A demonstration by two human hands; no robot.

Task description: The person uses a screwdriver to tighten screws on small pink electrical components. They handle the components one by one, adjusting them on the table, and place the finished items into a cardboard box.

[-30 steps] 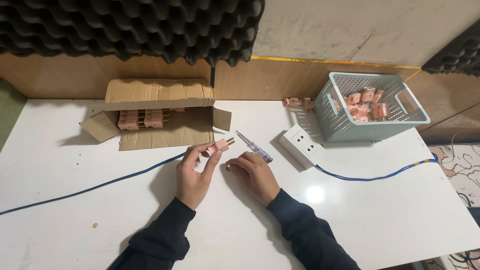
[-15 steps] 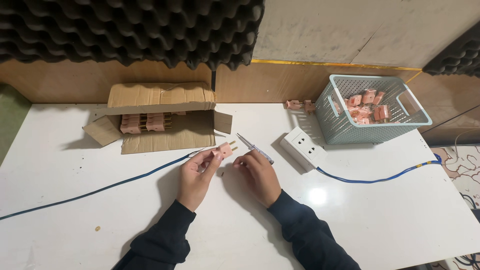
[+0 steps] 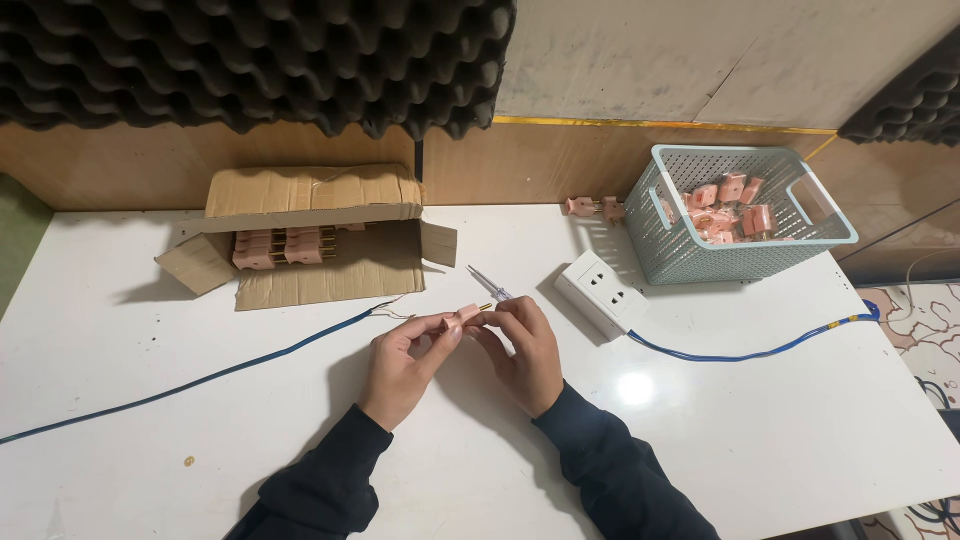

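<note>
Cable, thin and blue (image 3: 200, 380), crosses the white worktop (image 3: 800, 440) from the left edge, its bared end lying just beside the left hand (image 3: 405, 365). Behind it, an open brown cardboard box (image 3: 310, 235) holds rows of pink plastic plugs. Left-hand grip is narrow, pinching one small pink plug (image 3: 467, 313) by its body; the right hand (image 3: 525, 345) pinches the same plug at its brass pin end. A slim screwdriver (image 3: 490, 284) lies untouched just behind. Rightward sit a white socket block (image 3: 600, 292) and a pale blue mesh basket (image 3: 740, 255) of pink plugs. Judging by this, the held plug is not yet wired to the cable.
</note>
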